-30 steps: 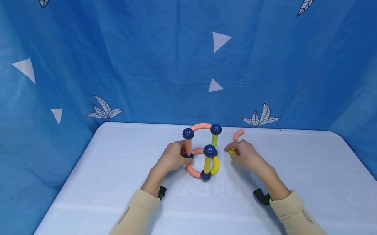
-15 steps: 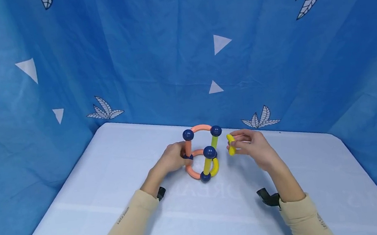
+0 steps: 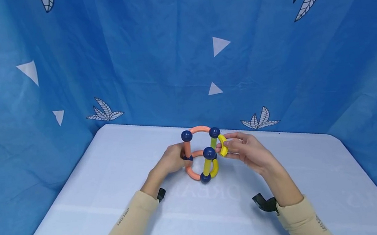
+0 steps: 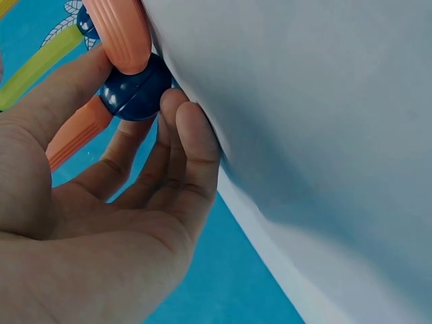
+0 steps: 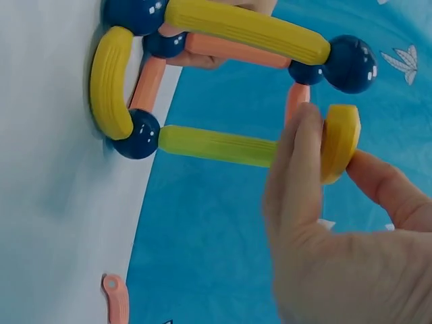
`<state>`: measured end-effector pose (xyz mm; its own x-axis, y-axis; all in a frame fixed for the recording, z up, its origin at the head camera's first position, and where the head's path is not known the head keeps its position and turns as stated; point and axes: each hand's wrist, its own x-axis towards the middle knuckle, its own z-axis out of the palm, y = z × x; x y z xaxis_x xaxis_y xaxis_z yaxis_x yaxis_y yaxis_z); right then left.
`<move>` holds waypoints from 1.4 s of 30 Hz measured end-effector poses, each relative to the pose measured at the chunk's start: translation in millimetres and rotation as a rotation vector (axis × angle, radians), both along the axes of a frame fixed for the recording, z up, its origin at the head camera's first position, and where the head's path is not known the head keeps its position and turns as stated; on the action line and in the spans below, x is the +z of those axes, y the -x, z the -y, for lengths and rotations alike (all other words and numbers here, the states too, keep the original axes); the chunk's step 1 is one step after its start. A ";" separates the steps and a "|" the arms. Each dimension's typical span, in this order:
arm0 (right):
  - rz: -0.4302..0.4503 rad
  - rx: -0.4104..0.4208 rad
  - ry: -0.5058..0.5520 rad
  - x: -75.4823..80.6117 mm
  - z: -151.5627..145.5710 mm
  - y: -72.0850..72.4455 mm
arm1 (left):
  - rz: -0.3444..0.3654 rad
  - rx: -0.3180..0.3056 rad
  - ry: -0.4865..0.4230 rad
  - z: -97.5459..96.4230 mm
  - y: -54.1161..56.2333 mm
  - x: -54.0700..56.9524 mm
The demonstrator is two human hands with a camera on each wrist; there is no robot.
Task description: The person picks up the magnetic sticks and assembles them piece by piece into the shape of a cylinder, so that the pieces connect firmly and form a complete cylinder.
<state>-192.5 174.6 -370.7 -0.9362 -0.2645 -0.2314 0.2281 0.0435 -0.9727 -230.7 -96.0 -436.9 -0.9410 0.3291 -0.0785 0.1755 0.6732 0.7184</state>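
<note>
A frame of magnetic rods and dark blue balls stands on the white table (image 3: 144,223). My left hand (image 3: 172,159) holds its lower left ball (image 4: 137,88), thumb on one side and fingertips on the other. An orange curved rod (image 4: 123,34) meets that ball. My right hand (image 3: 250,152) pinches a yellow curved rod (image 3: 223,145) between thumb and fingers. In the head view the rod's upper end is right at the upper right ball (image 3: 214,132). In the right wrist view, fingers cover that ball beyond the green straight rod (image 5: 216,146). A yellow upright rod (image 3: 207,167) carries the front ball (image 3: 209,153).
A loose orange curved rod (image 5: 116,298) lies on the table in the right wrist view; the right hand mostly hides it in the head view. Behind the table hangs a blue patterned cloth (image 3: 154,59). A black wrist mount (image 3: 266,203) sits under the right wrist.
My right hand has lifted the yellow curved rod from the table, turned it upright and brought it left to the frame's upper right ball. The left hand keeps its hold.
</note>
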 end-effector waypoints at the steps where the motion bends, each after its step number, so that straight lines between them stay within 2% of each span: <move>1: 0.002 -0.005 -0.018 -0.2 0.6 -0.4 | -0.001 -0.001 -0.001 -0.2 -0.1 -0.3; 4: 0.007 -0.017 -0.055 -0.4 1.7 -1.9 | 0.002 -0.003 -0.020 -1.1 -0.3 -1.7; 14: -0.006 -0.027 -0.020 -2.2 10.5 -3.3 | 0.000 0.006 -0.024 -2.2 -0.7 -3.7; 18: -0.016 0.013 -0.029 -2.4 10.1 -2.7 | -0.008 0.010 0.001 -2.5 -1.8 -2.0; 20: -0.030 0.082 -0.069 -1.7 6.0 -1.7 | -0.024 0.015 -0.001 -2.4 -1.4 -1.2; 23: -0.070 0.265 -0.178 -1.4 -0.9 -1.3 | -0.064 0.005 -0.024 -2.0 -0.4 -0.2; 26: -0.166 0.418 -0.367 -6.7 4.4 -4.9 | -0.096 -0.015 -0.040 -0.6 -0.2 0.7; 28: -0.251 0.442 -0.509 -14.4 17.4 -9.0 | -0.115 -0.027 -0.048 0.7 -0.7 0.9; 30: -0.329 0.402 -0.641 -24.9 32.9 -13.3 | -0.130 -0.034 -0.058 2.0 -1.4 1.1; 33: -0.419 0.287 -0.753 -38.5 51.2 -18.5 | -0.147 -0.040 -0.072 3.2 -1.8 0.2; 37: -0.461 0.133 -0.801 -45.5 60.4 -21.6 | -0.151 -0.025 -0.061 2.7 -1.5 -1.1; 42: -0.449 0.042 -0.828 -46.1 57.1 -18.9 | -0.153 0.004 -0.047 0.3 0.2 -0.9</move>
